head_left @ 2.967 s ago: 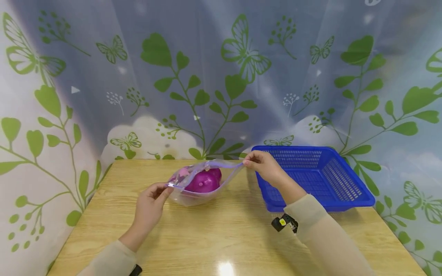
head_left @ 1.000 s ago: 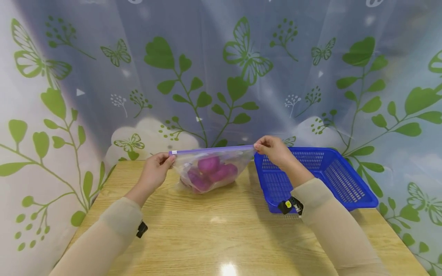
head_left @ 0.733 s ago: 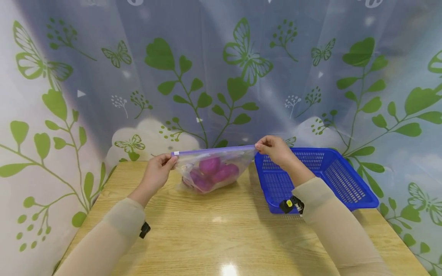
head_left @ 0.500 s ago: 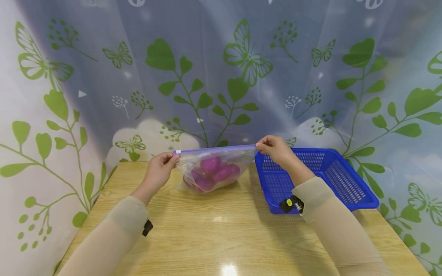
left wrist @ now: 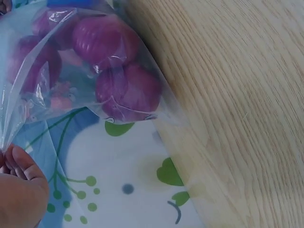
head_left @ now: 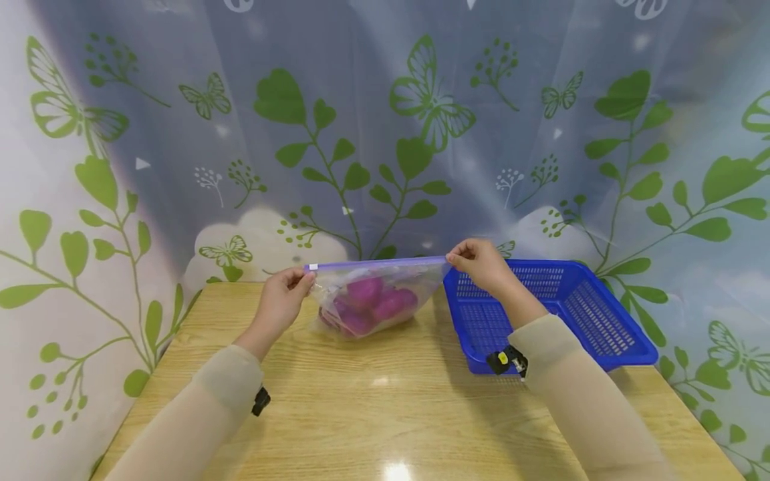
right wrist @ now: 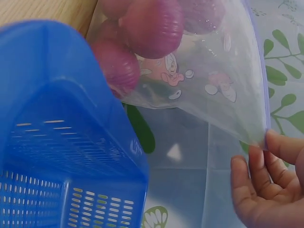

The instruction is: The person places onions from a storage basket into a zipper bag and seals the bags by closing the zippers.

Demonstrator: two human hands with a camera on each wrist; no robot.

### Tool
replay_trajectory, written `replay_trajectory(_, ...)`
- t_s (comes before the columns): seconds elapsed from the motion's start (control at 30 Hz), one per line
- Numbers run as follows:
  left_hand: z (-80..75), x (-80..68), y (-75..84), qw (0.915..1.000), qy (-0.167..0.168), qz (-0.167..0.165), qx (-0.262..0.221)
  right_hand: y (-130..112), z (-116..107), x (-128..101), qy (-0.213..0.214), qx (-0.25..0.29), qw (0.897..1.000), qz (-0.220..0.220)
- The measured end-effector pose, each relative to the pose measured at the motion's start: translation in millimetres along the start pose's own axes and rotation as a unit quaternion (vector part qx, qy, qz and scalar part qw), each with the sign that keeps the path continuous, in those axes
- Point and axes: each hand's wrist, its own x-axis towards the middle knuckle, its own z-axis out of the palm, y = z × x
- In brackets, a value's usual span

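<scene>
A clear slider bag [head_left: 325, 300] with a purple zip strip hangs stretched between both hands near the back of the table. Several red onions [head_left: 394, 304] lie bunched in its lower part; they show clearly through the plastic in the left wrist view, the nearest onion [left wrist: 128, 92] close to the bag's bottom. My left hand [head_left: 278, 300] pinches the top left corner, beside the white slider [head_left: 313, 266]. At the opposite top corner, my right hand [head_left: 481, 264] pinches the strip's end between thumb and finger. Whether the bag's bottom touches the table, I cannot tell.
A blue perforated basket [head_left: 592, 317] stands on the table's right side, just beyond the bag and partly behind the right forearm. Behind the wooden table [head_left: 361, 414] hangs a curtain [head_left: 373, 133] printed with green leaves and butterflies.
Three seconds ago the bag's mouth gaped low over the onions; since then both hands have raised it and drawn the strip straight. In the last second the left hand has shifted slightly right.
</scene>
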Motion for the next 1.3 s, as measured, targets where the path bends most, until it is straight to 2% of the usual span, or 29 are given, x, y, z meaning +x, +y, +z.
replay_trajectory(0.2,1.7,-0.9,0.5,0.9999,0.012,0.003,0.001,-7.7,2.2,-7.3,0.013,-0.044,0.999,-0.021)
replay_trajectory(0.5,3.1,-2.0,0.1,0.9999,0.017,0.0,0.001,-37.5,15.2,-19.5,0.046,-0.08,0.993,-0.074)
replay_trajectory(0.67,4.7,-4.0,-0.7,0.9998,0.022,-0.001,0.0,-49.9,25.0,-23.6,0.058,-0.078,0.991,-0.095)
replay_trajectory(0.9,7.6,-11.8,-2.3,0.9994,0.026,0.023,-0.002,-61.7,45.5,-27.7,0.081,-0.077,0.985,-0.13)
replay_trajectory(1.13,10.9,-16.1,-3.0,0.9983,0.036,0.047,-0.001,-74.1,72.7,-25.6,0.11,-0.059,0.972,-0.199)
replay_trajectory(1.3,12.9,-20.2,-2.8,0.9977,0.046,0.051,-0.006,-81.9,90.1,-24.2,0.106,-0.054,0.969,-0.218)
